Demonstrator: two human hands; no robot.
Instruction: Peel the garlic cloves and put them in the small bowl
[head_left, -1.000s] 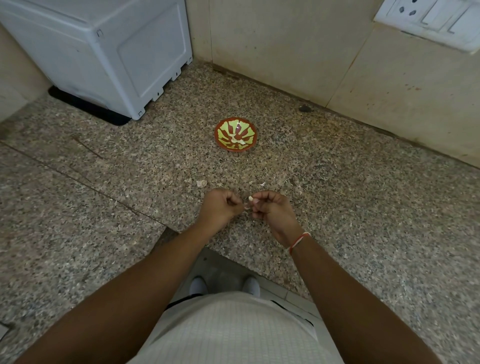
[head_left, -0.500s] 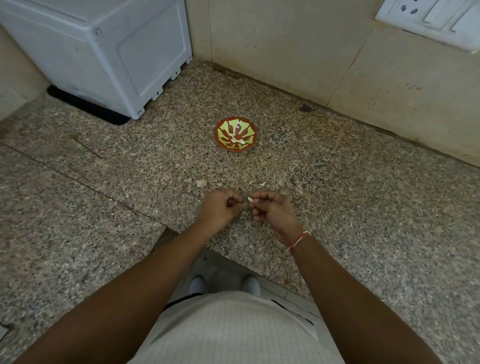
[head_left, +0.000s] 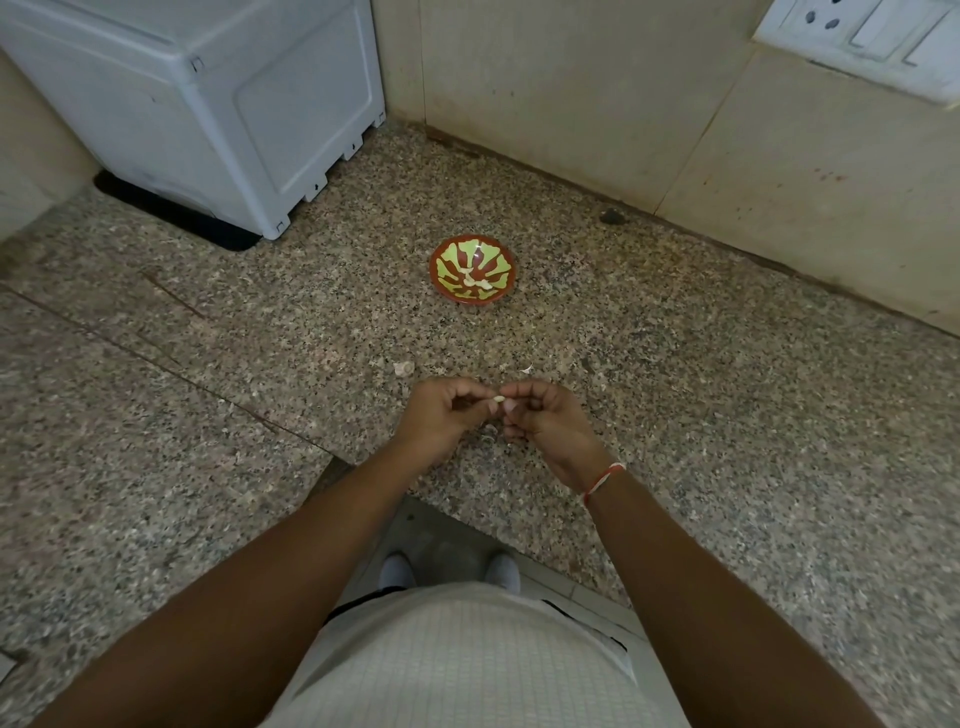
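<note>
We pinch the clove between our left hand and right hand; its long axis runs from hand to hand. The bowl stands well beyond the hands.

one head-worn wide-angle view looks steeply down over the countertop, hands close below.

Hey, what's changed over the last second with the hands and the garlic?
Almost nothing. Both hands, left hand and right hand, keep pinching the garlic clove between them above the granite counter. The small bowl hasn't moved.
</note>
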